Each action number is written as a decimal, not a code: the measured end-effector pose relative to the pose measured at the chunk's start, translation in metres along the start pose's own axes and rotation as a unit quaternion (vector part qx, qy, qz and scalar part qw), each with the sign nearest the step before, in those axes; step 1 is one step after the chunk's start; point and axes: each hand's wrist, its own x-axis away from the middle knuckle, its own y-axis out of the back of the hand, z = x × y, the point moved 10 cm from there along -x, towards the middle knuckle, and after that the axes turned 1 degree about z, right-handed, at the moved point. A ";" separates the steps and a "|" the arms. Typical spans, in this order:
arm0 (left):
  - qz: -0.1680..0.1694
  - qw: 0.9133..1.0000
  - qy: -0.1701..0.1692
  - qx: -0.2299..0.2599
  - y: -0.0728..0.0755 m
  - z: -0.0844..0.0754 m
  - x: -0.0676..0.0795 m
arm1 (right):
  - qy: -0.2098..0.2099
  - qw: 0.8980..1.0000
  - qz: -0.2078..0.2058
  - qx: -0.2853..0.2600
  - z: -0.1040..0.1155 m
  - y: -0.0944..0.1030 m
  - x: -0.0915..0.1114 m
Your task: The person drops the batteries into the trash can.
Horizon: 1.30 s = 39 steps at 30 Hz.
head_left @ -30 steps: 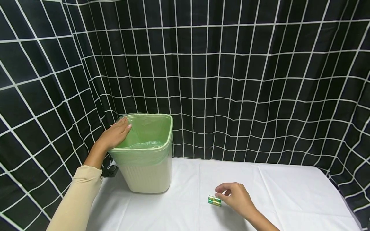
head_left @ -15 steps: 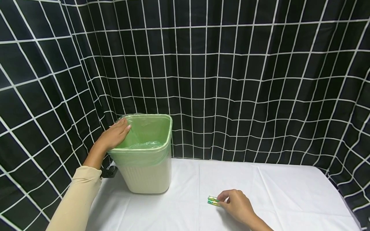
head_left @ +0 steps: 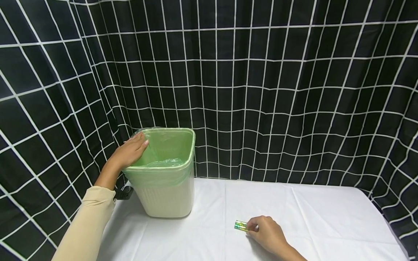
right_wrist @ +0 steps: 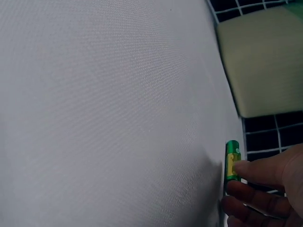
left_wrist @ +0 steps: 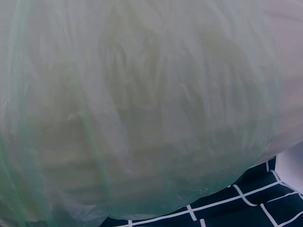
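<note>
In the head view, two green-and-gold batteries point(head_left: 241, 225) lie side by side on the white tablecloth. My right hand point(head_left: 267, 232) pinches their right end between thumb and fingers. The right wrist view shows a green battery with a yellow band point(right_wrist: 232, 160), the thumb point(right_wrist: 258, 170) pressed on it and a finger below; the second battery is hardly visible there. My left hand point(head_left: 130, 152) rests on the left rim of a pale trash can point(head_left: 169, 195), fingers fairly straight along it. A thin green bag point(left_wrist: 142, 118) lines the can and fills the left wrist view, hiding that hand.
A white cloth point(head_left: 313, 217) with fold creases covers the table. Black curtains with a white grid point(head_left: 261, 90) stand behind it and at both sides. A small black device point(head_left: 124, 193) sits at the left wrist, beside the can.
My right hand has come down and slightly closer to the batteries, and its thumb and fingers have closed on their right end. The left hand and the trash can have stayed in place.
</note>
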 end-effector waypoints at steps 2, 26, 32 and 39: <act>-0.001 1.000 -0.001 0.000 0.000 0.000 0.000 | 0.005 1.000 -0.003 0.007 0.002 0.000 0.000; 0.001 1.000 0.001 0.000 0.001 -0.001 -0.001 | 0.016 0.999 -0.012 0.041 0.009 0.001 -0.005; 0.001 1.000 0.002 -0.002 0.002 -0.002 -0.001 | 0.016 0.999 -0.008 0.046 0.012 0.000 -0.006; 0.003 1.000 0.005 -0.002 0.002 -0.001 0.000 | 0.023 0.998 -0.006 0.051 0.013 -0.006 -0.006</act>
